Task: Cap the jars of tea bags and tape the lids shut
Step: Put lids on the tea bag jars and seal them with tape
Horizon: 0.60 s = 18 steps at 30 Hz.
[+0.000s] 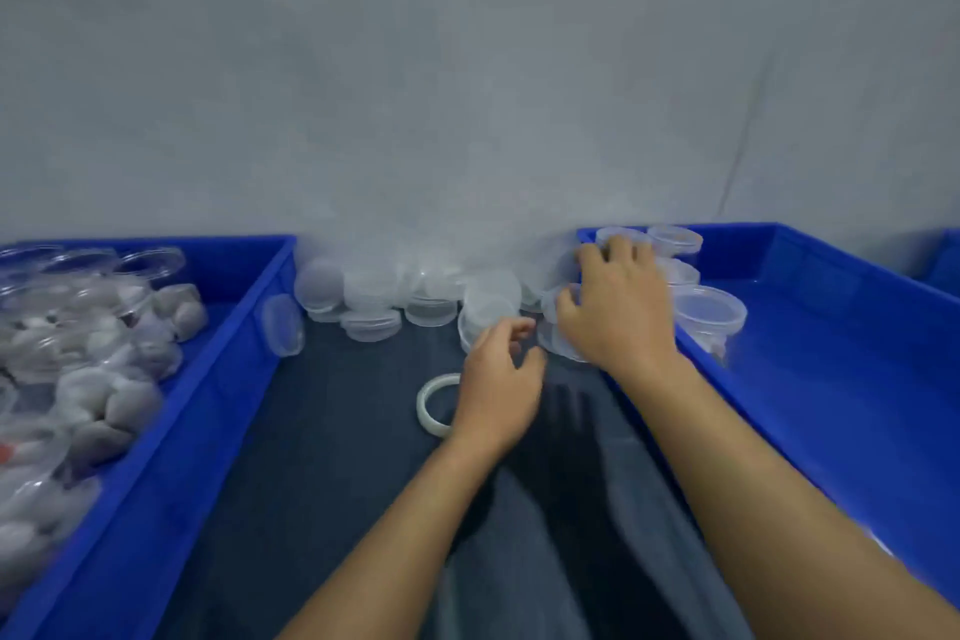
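Observation:
A heap of clear plastic lids [379,296] lies along the back of the dark cloth, against the wall. My right hand [615,309] reaches over the right end of the heap, fingers spread and curled down over a clear lid [558,343]. My left hand [498,387] hovers just left of it, fingers loosely curled with the tips close to another lid [485,314]; it holds nothing that I can see. A roll of clear tape [431,403] lies flat on the cloth, partly hidden by my left hand. Open jars of tea bags [88,353] fill the left bin.
A blue bin [228,343] stands at the left and another blue bin [831,379] at the right, holding capped clear jars [709,309] at its far left corner. One lid [283,325] leans against the left bin's wall. A grey wall closes the back.

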Available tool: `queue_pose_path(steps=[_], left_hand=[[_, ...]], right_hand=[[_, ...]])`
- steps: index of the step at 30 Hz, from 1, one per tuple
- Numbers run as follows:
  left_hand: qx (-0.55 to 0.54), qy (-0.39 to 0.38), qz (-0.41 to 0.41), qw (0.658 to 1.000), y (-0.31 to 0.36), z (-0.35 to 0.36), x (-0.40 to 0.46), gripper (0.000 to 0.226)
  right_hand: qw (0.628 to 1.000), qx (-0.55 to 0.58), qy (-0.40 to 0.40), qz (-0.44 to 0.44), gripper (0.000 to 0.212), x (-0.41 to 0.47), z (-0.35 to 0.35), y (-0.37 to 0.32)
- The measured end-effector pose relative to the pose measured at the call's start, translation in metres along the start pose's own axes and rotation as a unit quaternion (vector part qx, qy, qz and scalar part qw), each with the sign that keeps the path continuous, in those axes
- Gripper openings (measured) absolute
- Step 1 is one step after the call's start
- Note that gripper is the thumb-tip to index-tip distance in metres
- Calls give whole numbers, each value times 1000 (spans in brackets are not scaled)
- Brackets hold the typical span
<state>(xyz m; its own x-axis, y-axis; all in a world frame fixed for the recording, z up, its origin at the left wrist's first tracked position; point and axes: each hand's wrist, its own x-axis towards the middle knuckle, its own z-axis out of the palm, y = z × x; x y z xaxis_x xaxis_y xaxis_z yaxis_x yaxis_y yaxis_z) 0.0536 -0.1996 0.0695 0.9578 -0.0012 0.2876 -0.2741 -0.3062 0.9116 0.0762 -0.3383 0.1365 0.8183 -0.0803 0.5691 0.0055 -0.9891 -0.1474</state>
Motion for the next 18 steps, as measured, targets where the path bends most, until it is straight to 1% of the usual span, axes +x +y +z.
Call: queue_pose_path(steps=[1, 2, 3, 6, 7, 9, 11, 13, 15, 18], left_hand=[[-3, 27, -16, 1000, -8, -11, -3, 29], [-8, 43, -32, 999, -14, -22, -6, 27], [-16, 50, -47, 998, -21, -32, -9, 26], [18, 85, -71, 994, -45, -62, -22, 22], [36, 110, -76, 990, -55, -71, -28, 21], [61, 164, -96, 980, -70, -87, -37, 22], [54, 189, -108, 975, -76, -94, -41, 25], [38, 178, -114, 977, -78, -95, -41, 23], [28, 162, -119, 979, -80, -95, -39, 21], [-33, 167, -130, 977, -80, -103, -34, 24]], right_hand=[[997, 73, -27, -26, 31, -10, 9, -21], [988, 130, -71, -38, 26, -21, 18, -42], [978, 170, -113, -42, 22, -32, 29, -59], [955, 236, -182, -11, 14, -61, 60, -91], [951, 234, -203, -13, 13, -70, 68, -97], [955, 188, -224, -56, 11, -87, 82, -104], [965, 154, -196, -84, 12, -97, 91, -107], [964, 168, -184, -91, 12, -97, 94, -110], [961, 161, -199, -100, 14, -92, 93, -113], [970, 82, -182, -138, 13, -77, 88, -122]])
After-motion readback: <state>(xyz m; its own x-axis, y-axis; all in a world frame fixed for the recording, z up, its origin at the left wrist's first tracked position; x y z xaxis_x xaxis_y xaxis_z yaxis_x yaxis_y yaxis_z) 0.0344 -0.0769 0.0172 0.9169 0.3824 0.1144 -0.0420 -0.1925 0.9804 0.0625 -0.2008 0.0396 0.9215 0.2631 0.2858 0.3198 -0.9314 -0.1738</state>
